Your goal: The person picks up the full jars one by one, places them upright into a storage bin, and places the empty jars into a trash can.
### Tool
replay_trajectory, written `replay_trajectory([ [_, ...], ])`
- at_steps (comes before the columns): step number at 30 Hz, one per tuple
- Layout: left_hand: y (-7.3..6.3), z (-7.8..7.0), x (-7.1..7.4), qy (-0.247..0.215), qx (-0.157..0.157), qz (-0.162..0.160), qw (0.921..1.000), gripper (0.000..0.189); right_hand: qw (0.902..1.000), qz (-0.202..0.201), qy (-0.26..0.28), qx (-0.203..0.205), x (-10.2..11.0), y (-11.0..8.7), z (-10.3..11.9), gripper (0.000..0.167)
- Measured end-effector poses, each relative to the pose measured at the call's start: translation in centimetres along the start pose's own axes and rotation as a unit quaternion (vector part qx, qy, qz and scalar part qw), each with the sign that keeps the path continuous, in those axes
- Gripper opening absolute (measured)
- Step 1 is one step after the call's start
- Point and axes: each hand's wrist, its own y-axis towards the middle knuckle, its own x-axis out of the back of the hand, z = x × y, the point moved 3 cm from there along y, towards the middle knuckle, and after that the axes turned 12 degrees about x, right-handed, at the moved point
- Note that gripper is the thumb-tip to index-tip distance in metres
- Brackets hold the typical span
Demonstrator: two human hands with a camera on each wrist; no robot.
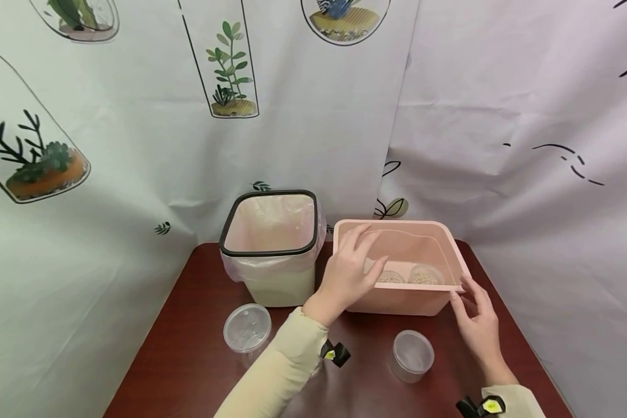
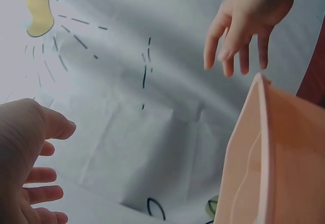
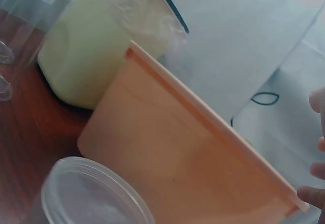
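Note:
A pink plastic bin (image 1: pixel 397 301) stands at the back right of the table. Two clear round tubs of pale grains, one on the right (image 1: pixel 425 274) and one partly hidden beside it (image 1: pixel 391 277), lie inside. My left hand (image 1: pixel 347 270) hovers over the bin's front left part, fingers spread and holding nothing. By the front right corner is my right hand (image 1: pixel 478 325), its fingers loosely extended around the rim; whether they touch it I cannot tell. In the left wrist view, the right hand (image 2: pixel 251 23) appears above the bin's corner.
Left of the pink bin stands a pale waste bin (image 1: pixel 279 287) with a black rim and clear liner. A clear round container (image 1: pixel 413 355) sits in front of the pink bin, and another (image 1: pixel 247 328) stands at the left. The patterned cloth (image 1: pixel 313 139) hangs behind the table.

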Motion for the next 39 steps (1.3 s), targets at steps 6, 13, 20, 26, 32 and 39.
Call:
replay_trajectory([
  [6,-0.2,1.8,2.1,-0.008,0.013,-0.008,0.9999,0.044,0.9991,0.029,-0.015,0.025,-0.3,-0.6,2.1,0.046],
  [13,-0.4,4.2,4.4,0.01,0.04,-0.013,0.9991,0.044,0.9966,0.038,-0.011,0.072,-0.9,-2.3,1.6,0.05],
  [20,-0.6,7.3,7.0,0.006,0.048,-0.061,0.997,0.045,0.9941,0.061,-0.015,0.088,-1.6,-4.9,-0.5,0.057],
  [26,-1.7,9.8,8.5,0.014,0.064,-0.086,0.9941,0.043,0.9919,0.076,-0.011,0.102,-2.0,-6.7,-1.0,0.054],
  [32,-2.8,12.0,9.1,0.013,0.083,-0.106,0.9908,0.044,0.9915,0.105,-0.048,0.06,-2.3,-8.2,-1.4,0.057],
  [39,-4.0,14.3,9.9,0.028,0.122,-0.11,0.986,0.043,0.9882,0.117,-0.046,0.088,-2.9,-9.7,-1.8,0.055],
])
